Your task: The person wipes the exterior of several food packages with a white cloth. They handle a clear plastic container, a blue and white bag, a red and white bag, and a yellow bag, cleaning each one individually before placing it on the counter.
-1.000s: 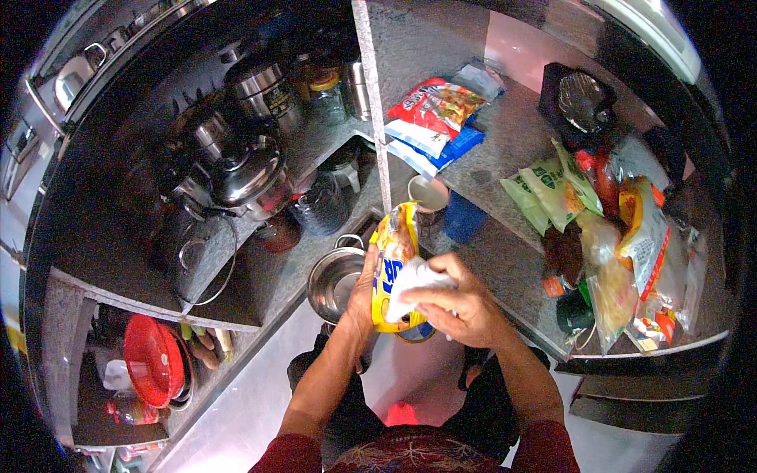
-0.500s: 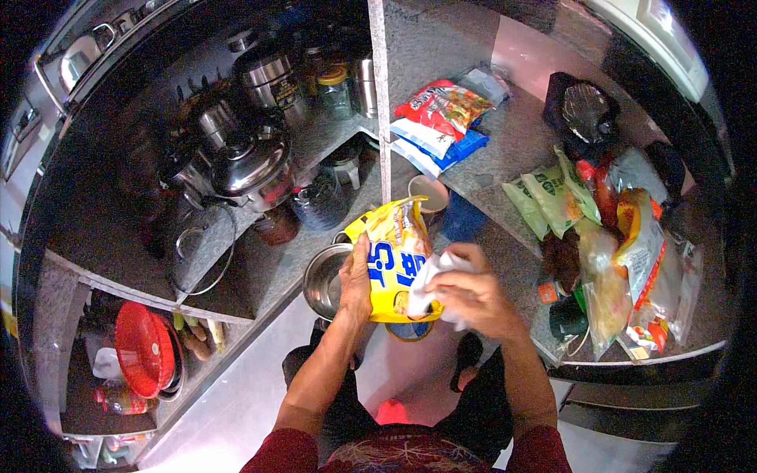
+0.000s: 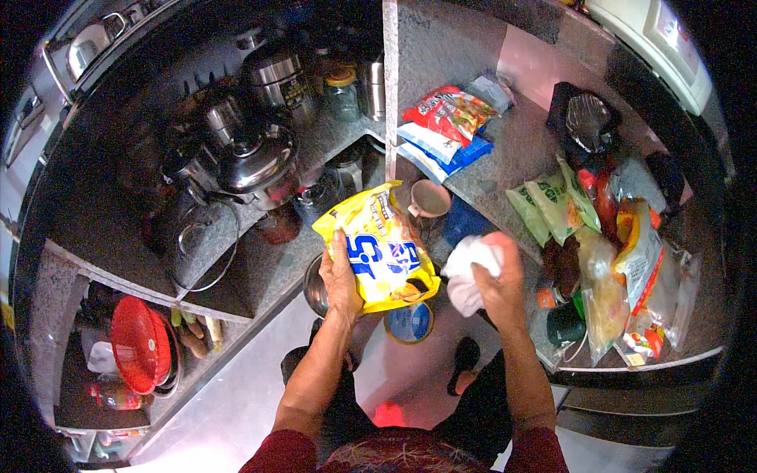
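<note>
My left hand (image 3: 341, 277) grips a yellow food packet (image 3: 384, 256) by its left edge, thumb on the front face. The packet has large blue lettering and is held up in front of me. To the right of it, apart from the packet, my right hand (image 3: 503, 280) is closed on a crumpled white cloth (image 3: 471, 272). Part of a metal bowl (image 3: 315, 288) shows behind my left hand. Beyond the packet stands a light-coloured cup (image 3: 430, 199). Below the packet, a round blue lid or tin (image 3: 409, 322) is partly visible.
Red and blue food packets (image 3: 449, 118) lie on the stone shelf ahead. Green bags (image 3: 556, 199) and several clear plastic bags cover the right shelf. Steel pots (image 3: 256, 162) and a glass jar (image 3: 341, 98) crowd the left shelf, above red baskets (image 3: 140, 344). A vertical slab edge (image 3: 391, 87) divides the shelves.
My right hand with the cloth has moved right, off the packet's face. The packet has shifted slightly left and up, showing more of its front. The view has turned a little.
</note>
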### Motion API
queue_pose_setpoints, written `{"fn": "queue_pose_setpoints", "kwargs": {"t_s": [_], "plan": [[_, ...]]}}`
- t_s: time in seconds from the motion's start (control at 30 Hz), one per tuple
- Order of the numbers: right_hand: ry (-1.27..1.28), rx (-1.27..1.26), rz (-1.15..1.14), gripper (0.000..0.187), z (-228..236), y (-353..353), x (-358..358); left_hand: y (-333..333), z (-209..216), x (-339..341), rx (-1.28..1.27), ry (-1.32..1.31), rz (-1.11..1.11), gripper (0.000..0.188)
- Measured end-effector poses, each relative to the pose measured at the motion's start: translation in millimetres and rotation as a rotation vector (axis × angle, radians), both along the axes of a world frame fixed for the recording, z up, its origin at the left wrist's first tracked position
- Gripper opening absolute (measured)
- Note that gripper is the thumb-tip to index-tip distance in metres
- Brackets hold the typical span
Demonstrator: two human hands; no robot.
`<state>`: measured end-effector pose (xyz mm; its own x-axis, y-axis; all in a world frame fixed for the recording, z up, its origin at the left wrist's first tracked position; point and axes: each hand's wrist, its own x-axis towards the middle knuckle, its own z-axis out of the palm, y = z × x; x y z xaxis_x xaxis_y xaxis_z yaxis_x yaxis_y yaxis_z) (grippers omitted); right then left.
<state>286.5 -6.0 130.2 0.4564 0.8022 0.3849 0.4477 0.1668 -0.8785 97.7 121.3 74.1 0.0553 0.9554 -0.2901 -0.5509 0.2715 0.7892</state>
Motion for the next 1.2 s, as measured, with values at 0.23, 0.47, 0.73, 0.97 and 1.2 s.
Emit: {"fn": "queue_pose_setpoints", "kwargs": {"t_s": [0.23, 0.47, 0.73, 0.97, 1.2], "plan": [[-0.480, 0.191, 0.102, 0.035, 7.5, 6.8, -47.2, -15.6, 1.2, 12.8, 0.002, -0.011, -0.058, 0.038], [-0.741, 0.020, -0.192, 0.035, -1.0, 31.2, -38.2, -38.5, 6.7, 22.6, 0.087, 0.141, -0.206, 0.039], [-1.039, -0.059, -0.109, 0.036, -16.9, 36.1, -58.1, -40.0, -6.2, 23.6, 0.136, 0.146, -0.148, 0.038], [-0.896, -0.036, 0.375, 0.031, -37.0, 7.0, -89.6, -21.2, -1.4, 14.8, -0.006, 0.010, 0.012, 0.042], [-0.506, 0.283, 0.106, 0.035, -9.5, 12.1, -62.9, -10.0, -11.6, 11.7, -0.083, -0.296, -0.037, 0.047]]}}
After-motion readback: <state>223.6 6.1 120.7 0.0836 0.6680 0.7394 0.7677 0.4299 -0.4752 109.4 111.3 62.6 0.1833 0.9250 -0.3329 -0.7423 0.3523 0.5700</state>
